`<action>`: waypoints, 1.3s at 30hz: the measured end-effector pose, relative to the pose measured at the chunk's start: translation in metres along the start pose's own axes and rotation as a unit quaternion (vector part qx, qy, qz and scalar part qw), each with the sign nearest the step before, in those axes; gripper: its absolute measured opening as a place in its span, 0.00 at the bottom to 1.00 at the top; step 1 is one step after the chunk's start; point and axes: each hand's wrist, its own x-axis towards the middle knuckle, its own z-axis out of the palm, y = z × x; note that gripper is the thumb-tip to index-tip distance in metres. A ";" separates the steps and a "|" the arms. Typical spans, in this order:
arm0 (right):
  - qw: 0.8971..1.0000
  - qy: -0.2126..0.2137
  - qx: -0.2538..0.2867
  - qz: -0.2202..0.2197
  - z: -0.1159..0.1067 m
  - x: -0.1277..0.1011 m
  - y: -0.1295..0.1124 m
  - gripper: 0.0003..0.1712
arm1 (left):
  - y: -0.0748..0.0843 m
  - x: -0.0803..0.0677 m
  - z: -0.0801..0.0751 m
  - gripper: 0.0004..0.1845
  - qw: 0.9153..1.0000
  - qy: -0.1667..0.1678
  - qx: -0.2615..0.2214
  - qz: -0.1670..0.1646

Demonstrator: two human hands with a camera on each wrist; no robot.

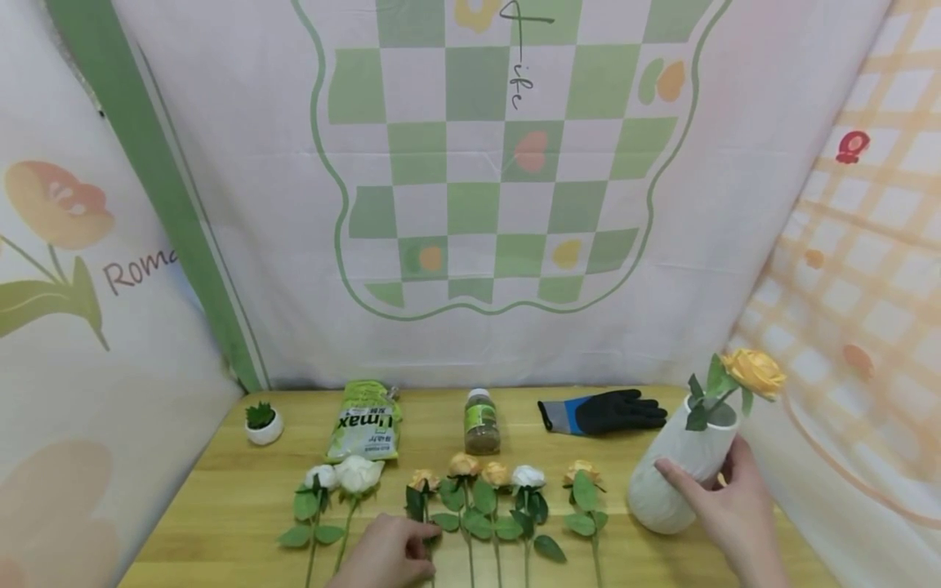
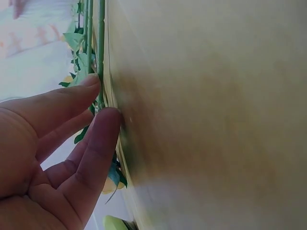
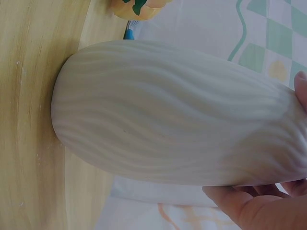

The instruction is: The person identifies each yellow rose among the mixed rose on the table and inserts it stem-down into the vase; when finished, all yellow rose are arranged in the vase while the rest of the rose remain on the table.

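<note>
Gripping the white vase (image 1: 672, 478) with my right hand (image 1: 728, 510) at the desk's (image 1: 220, 506) right edge; left hand (image 1: 390, 555) fingers (image 2: 103, 139) pinch a rose stem (image 2: 100, 43).

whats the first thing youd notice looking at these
The white ribbed vase at the table's right end, tilted and gripped by the right hand, with one orange rose already in it. Next, the row of white and orange roses lying along the front of the wooden table, where the left hand pinches a stem.
</note>
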 end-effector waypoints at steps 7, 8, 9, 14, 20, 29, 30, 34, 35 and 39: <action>1.000 0.001 0.000 -0.003 0.000 -0.001 0.000 0.62 | 0.000 0.003 0.003 0.08 1.000 -0.002 -0.020 -0.018; 1.000 0.001 0.002 -0.004 0.000 -0.001 0.000 0.62 | 0.000 0.003 0.003 0.06 1.000 -0.001 -0.019 -0.017; 1.000 0.001 0.005 -0.005 0.000 -0.001 -0.001 0.62 | 0.000 0.002 0.003 0.05 1.000 -0.001 -0.018 -0.016; 1.000 0.001 0.012 -0.005 0.000 -0.001 -0.003 0.63 | 0.001 0.001 0.003 0.05 1.000 -0.003 -0.014 -0.020; 1.000 0.003 0.011 -0.003 0.001 -0.002 -0.003 0.63 | 0.004 0.000 0.003 0.04 1.000 0.006 0.003 -0.023; 1.000 0.001 0.004 -0.007 0.000 -0.003 -0.003 0.62 | 0.007 0.000 0.002 0.07 0.998 0.017 0.020 -0.066; 1.000 0.001 0.003 -0.007 -0.001 -0.003 -0.003 0.62 | 0.007 -0.001 0.001 0.07 0.998 0.018 0.016 -0.065; 1.000 0.001 0.000 -0.006 -0.001 -0.003 -0.003 0.62 | 0.003 -0.004 0.001 0.04 0.998 0.026 -0.023 -0.053; 1.000 0.001 0.001 -0.006 -0.001 -0.003 -0.003 0.62 | 0.002 -0.005 0.001 0.04 0.998 0.028 -0.036 -0.052; 1.000 0.004 0.001 -0.008 -0.001 -0.002 -0.002 0.62 | -0.001 -0.006 -0.001 0.05 0.995 0.036 -0.073 -0.052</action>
